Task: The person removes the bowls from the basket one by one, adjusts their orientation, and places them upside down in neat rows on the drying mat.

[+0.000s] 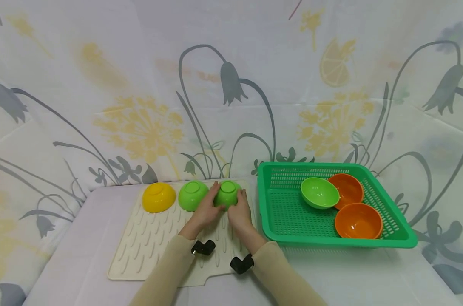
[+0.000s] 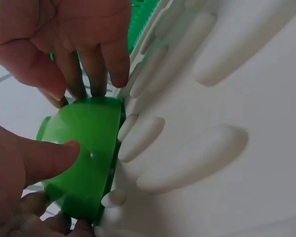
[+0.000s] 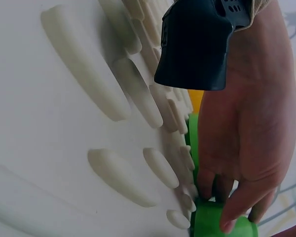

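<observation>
On a cream ribbed drying mat (image 1: pixel 170 238), a green bowl (image 1: pixel 228 192) sits upside down at the back right, between both hands. My left hand (image 1: pixel 208 208) grips its left side, thumb on the front wall and fingers around the side. The left wrist view shows this thumb on the same green bowl (image 2: pixel 84 133), its rim right at the ridges. My right hand (image 1: pixel 240 212) touches the opposite side with extended fingertips, its thumb apart from the wall. Left of them stand a second upturned green bowl (image 1: pixel 191 196) and an upturned yellow bowl (image 1: pixel 158 197).
To the right of the mat stands a green perforated basket (image 1: pixel 265 212). Inside lie a light green bowl (image 1: pixel 320 193) and two orange bowls, one at the back (image 1: pixel 347 189) and one in front (image 1: pixel 359 222). A flower-patterned cloth (image 1: pixel 231 119) hangs behind.
</observation>
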A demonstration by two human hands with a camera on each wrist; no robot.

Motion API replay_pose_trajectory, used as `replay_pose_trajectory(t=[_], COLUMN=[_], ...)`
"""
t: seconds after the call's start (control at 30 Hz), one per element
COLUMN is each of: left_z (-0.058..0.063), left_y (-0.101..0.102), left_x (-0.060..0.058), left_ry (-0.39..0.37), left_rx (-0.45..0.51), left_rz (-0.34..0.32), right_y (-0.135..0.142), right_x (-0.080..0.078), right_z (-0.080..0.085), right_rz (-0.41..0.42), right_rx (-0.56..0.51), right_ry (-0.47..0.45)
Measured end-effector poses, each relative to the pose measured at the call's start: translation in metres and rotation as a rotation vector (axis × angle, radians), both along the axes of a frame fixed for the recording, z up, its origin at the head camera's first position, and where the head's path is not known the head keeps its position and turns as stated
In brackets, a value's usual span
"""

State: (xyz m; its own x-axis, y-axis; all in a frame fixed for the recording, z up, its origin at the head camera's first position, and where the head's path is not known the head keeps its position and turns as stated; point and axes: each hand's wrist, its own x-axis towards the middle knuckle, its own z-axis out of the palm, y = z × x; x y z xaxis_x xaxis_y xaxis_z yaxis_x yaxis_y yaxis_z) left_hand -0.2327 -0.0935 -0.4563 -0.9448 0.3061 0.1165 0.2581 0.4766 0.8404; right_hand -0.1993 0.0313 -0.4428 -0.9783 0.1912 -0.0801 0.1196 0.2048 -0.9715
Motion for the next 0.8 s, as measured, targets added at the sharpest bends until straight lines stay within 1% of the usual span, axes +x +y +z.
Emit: replay_pose_trajectory(t=[0.1, 0.23, 0.33, 0.47, 0.63, 0.8], left_z=[-0.002, -0.002, -0.003, -0.003, 0.0, 0.0], left_y=[-0.001, -0.002, -0.003, -0.002, 0.002, 0.006], left_x=[-0.001, -0.002, -0.003, -0.003, -0.001, -0.002], left_ry=[-0.009, -0.032, -0.042, -0.027, 0.009, 0.024], left_rx=[-0.001, 0.015, 0.026, 0.025, 0.022, 0.004], left_rz=[-0.023, -0.02, -0.011, 0.009, 0.038, 0.076], right_y=[0.001, 0.001, 0.001, -0.001, -0.001, 0.01], right_x=[-0.001, 0.0, 0.003, 0.014, 0.033, 0.049], right_z=[0.0, 0.002, 0.008, 0.02, 0.041, 0.065], right_rz=[0.001, -0.001, -0.005, 0.008, 0.065, 0.136], right_rx=[-0.002, -0.016, -0.035, -0.043, -0.028, -0.084], right_ry=[-0.004, 0.005, 0.025, 0.048, 0.067, 0.123])
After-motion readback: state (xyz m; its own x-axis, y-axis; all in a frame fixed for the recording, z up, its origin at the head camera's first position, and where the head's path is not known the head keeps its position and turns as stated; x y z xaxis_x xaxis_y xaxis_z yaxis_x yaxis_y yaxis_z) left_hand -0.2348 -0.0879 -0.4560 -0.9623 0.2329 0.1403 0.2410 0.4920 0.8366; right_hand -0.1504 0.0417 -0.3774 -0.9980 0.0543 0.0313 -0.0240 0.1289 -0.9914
